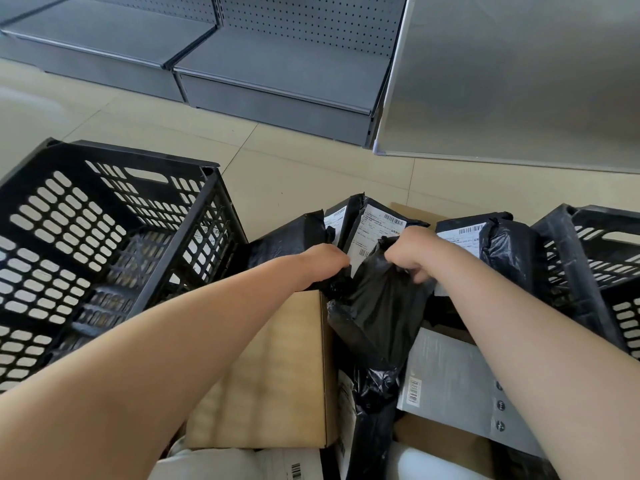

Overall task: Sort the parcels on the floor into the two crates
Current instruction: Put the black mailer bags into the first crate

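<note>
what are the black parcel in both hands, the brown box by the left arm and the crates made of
Black parcel: looks like thin glossy plastic film, going by its crinkles and sheen. Brown box: seemingly matte corrugated cardboard, with flat faces and a folded edge. Left crate and right crate: probably rigid moulded black plastic, with regular slotted walls.

We count two black crates point(104, 244) point(595, 258), one brown box point(277, 368), one grey parcel point(450, 382), and at least five black bags point(377, 306).
</note>
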{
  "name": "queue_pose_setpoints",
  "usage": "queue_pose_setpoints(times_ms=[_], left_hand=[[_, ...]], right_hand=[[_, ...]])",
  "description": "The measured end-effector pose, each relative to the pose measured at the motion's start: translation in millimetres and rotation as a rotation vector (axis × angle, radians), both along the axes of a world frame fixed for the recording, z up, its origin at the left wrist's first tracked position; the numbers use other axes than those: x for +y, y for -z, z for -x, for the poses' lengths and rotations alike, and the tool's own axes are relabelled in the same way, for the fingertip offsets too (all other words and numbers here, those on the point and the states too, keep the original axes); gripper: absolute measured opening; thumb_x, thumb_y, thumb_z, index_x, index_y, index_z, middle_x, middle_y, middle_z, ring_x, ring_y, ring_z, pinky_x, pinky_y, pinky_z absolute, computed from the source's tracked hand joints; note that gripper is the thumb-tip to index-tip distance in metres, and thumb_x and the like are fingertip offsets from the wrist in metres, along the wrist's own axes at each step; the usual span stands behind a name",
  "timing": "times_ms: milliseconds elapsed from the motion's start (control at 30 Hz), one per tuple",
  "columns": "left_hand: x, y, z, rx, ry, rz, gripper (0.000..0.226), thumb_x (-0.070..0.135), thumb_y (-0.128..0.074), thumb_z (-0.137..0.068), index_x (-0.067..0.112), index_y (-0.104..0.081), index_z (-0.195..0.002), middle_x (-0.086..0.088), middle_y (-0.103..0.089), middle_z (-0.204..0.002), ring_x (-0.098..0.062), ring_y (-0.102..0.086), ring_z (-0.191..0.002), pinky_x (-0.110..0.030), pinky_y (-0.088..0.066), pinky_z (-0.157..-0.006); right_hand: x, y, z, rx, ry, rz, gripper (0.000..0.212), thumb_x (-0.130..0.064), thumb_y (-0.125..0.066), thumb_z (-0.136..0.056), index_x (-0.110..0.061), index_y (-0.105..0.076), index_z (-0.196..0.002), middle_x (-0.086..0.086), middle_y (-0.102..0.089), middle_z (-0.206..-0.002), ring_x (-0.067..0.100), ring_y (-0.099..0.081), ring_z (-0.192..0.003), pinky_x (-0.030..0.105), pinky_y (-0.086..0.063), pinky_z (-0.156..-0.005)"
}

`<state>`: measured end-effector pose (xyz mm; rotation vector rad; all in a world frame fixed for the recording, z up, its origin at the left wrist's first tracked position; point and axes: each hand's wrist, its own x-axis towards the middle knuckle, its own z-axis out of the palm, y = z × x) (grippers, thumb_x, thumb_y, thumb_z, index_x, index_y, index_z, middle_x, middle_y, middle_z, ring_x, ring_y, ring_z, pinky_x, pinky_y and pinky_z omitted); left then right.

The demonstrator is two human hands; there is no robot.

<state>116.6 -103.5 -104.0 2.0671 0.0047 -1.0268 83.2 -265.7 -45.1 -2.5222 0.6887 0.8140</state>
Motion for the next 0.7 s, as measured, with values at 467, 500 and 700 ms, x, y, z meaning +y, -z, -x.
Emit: queue_pose_setpoints(times_ms=[467, 500, 700], left_hand=[[-11, -7, 1, 0.388, -0.158, 0.423, 0.048, 0.054, -0.040, -0.100, 0.022, -0.058, -0.130, -0.009, -0.065, -0.130, -0.027, -0.062, -0.120, -0.041, -0.051, -0.098], [-11, -7, 1, 0.397, -0.160, 0.441, 0.053, 0.060, -0.037, -0.098, 0.026, -0.059, -0.131, -0.007, -0.065, -0.131, -0.028, -0.060, -0.123, -0.044, -0.048, -0.102], [-11, -6, -3, 0.410, -0.201, 0.453, 0.063, 0.072, -0.035, -0.092, 0.032, -0.058, -0.135, 0.001, -0.067, -0.128, -0.021, -0.063, -0.119, -0.048, -0.042, -0.109]], right_hand=[[-29, -15, -7, -0.329, 0.521, -0.490, 0.012, 0.006, -0.050, -0.088, 0.000, -0.056, -0.081, 0.015, -0.063, -0.089, 0.033, -0.068, -0.085, 0.037, -0.059, -0.062], [-31, -15, -10, -0.365, 0.532, -0.494, 0.010, 0.005, -0.050, -0.088, -0.001, -0.057, -0.082, 0.014, -0.063, -0.090, 0.032, -0.068, -0.085, 0.036, -0.060, -0.059], [-32, -8, -18, -0.549, 0.640, -0.581, 0.013, 0.002, -0.049, -0.083, -0.007, -0.049, -0.073, 0.008, -0.056, -0.076, 0.025, -0.065, -0.068, 0.029, -0.059, -0.052]])
